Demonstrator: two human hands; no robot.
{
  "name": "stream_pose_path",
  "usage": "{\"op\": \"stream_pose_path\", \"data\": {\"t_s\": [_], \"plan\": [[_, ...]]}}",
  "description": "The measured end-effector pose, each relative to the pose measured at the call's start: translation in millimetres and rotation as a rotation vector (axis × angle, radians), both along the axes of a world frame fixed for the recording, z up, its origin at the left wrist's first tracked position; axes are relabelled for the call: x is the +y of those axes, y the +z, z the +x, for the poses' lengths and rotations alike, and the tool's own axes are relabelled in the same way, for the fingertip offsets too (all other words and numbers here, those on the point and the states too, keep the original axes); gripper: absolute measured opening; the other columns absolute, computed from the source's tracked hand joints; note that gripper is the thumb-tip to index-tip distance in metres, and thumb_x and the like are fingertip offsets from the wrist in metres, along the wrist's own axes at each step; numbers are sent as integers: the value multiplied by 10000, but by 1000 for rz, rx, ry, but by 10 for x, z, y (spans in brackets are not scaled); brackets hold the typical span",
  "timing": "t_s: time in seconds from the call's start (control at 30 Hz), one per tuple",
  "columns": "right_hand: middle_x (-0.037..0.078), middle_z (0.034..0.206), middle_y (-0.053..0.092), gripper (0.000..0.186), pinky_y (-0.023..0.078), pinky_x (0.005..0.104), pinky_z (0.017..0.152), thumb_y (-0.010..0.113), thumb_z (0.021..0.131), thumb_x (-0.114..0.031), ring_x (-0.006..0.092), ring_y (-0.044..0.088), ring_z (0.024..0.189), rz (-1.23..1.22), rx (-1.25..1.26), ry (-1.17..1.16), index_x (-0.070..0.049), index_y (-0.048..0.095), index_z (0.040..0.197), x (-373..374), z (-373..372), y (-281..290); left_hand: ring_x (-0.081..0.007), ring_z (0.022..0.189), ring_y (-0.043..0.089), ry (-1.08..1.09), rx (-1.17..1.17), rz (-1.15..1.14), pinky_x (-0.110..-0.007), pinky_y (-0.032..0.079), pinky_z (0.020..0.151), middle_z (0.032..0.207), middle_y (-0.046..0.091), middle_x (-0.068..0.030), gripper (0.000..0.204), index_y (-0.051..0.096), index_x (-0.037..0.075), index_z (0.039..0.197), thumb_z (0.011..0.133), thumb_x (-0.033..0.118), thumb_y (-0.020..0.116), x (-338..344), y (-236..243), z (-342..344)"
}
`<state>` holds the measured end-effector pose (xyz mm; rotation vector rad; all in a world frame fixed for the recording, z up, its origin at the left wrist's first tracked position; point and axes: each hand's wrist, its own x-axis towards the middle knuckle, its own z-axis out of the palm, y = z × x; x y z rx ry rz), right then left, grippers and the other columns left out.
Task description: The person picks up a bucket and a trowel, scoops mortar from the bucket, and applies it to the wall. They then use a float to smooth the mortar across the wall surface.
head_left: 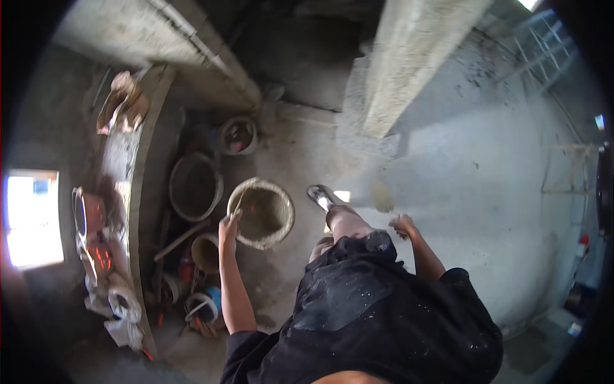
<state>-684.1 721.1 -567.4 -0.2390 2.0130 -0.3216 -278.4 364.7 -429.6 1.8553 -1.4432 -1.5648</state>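
Currently bucket in left hand, well left of right hand.

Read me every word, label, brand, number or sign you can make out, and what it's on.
No text can be read in this view.
Bucket at the left hand: no lettering visible.
Black shirt: pale patch, no legible letters.
Blue-and-white container: too small and blurred to tell.
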Motion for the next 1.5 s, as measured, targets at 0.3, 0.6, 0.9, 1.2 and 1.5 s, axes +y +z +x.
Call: {"op": "stream_pose_path", "data": {"t_s": [0.3, 0.6, 0.9, 1.2, 1.5], "plan": [[63, 579, 554, 274, 454, 369, 463, 671, 633, -230, 207, 560, 524, -373, -28, -33, -49, 565, 809, 3047, 635, -2455, -90, 342, 307, 6, -207, 141, -254, 230, 341, 477, 342, 39, 301, 439, 124, 572, 744, 279, 632, 1007, -481, -152], [92, 562, 544, 122, 437, 342, 433, 611, 681, -90, 198, 540, 473, -20, -527, -997, 9, 552, 720, 3921, 355, -2128, -142, 378, 386, 113, -562, 161, -276, 300, 353, 529, 422, -12, 358, 520, 84, 686, 728, 426, 617, 1838, -1320, -1121], [95, 526, 511, 186, 440, 338, 387, 641, 678, -124, 203, 518, 418, -176, -360, -904, 15, 523, 641, 4069, -1659, -1494, -190, 476, 521, 42, -688, 57, -325, 442, 459, 632, 556, -78, 436, 611, -8, 804, 601, 360, 727, 2535, -1227, -3420], [109, 546, 547, 229, 441, 334, 413, 641, 670, -161, 206, 545, 453, -400, -6, -600, 50, 561, 628, 4248, -3340, -1425, -273, 917, 555, -246, -536, 102, -358, 430, 797, 958, 589, -162, 513, 586, 3, 947, 611, 382, 673, 2295, -2742, -5567], [94, 535, 536, 252, 405, 331, 405, 659, 654, -171, 173, 526, 435, -107, 37, -815, 50, 553, 596, 3990, -5098, -378, -300, 971, 527, -388, -585, -72, -369, 421, 826, 1009, 564, -192, 523, 571, -13, 985, 607, 330, 687, 2416, -2121, -8261]]}}
